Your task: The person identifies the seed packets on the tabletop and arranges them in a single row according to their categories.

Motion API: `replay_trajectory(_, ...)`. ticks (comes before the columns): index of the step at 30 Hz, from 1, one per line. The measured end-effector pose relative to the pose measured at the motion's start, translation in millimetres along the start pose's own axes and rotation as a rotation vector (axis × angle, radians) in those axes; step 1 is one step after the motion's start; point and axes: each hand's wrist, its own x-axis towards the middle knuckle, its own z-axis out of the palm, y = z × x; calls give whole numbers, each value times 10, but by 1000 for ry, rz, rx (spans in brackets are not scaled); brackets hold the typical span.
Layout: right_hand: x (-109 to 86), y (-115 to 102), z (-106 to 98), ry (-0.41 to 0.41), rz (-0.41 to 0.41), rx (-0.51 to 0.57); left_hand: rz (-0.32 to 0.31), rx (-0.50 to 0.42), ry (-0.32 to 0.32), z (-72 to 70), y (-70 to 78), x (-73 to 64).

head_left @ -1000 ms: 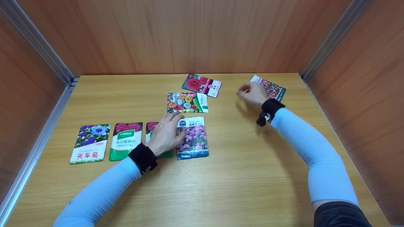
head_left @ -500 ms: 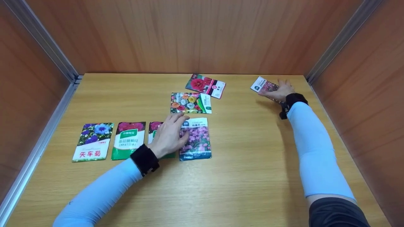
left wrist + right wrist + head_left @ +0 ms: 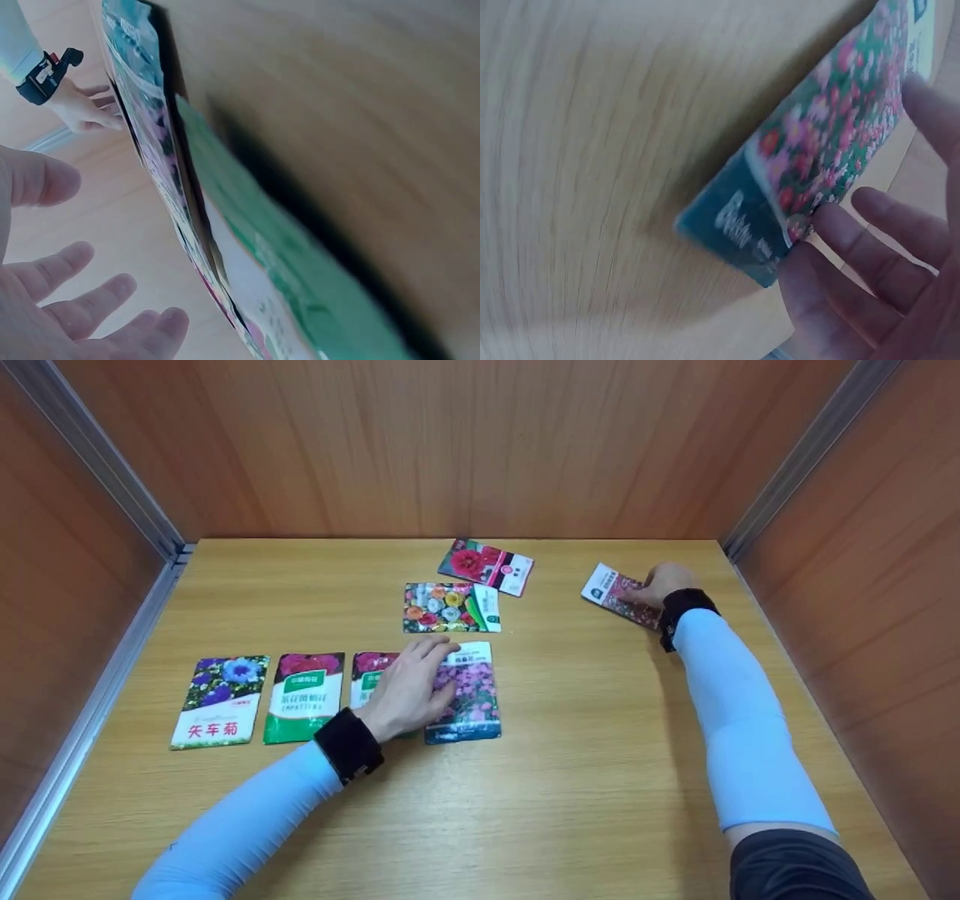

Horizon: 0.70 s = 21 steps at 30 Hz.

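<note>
In the head view my right hand (image 3: 670,583) grips a seed packet (image 3: 604,585) with pink and red flowers at the right rear of the table. The right wrist view has the thumb over this flower seed packet (image 3: 832,142) and the fingers along its edge. My left hand (image 3: 405,690) is over a green-and-white seed packet (image 3: 369,664), partly hidden, and the left part of a purple-pink flower packet (image 3: 469,690). Its fingers are relaxed, holding nothing, and in the left wrist view the left fingers (image 3: 90,300) appear apart from the packets.
To the left lie a blue-flower packet (image 3: 217,703) and another green-and-white packet (image 3: 305,697). Behind the left hand, a multicoloured flower packet (image 3: 442,606) lies against a red-flower packet (image 3: 484,566). Wooden panels (image 3: 465,450) enclose the wooden table (image 3: 525,825).
My right hand first moved right onto the pink-and-red flower packet, gripped it, then drew it a little nearer and left. The left hand has stayed almost in place.
</note>
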Motion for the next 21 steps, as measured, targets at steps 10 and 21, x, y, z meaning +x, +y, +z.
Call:
replay_trajectory(10,-52,-53,63,-37,-6,-70,-1,-8,-12,37,98,12)
replay_trajectory(21,-90,-72,102,-82,-47,137,-4,13,-49,48,191,63)
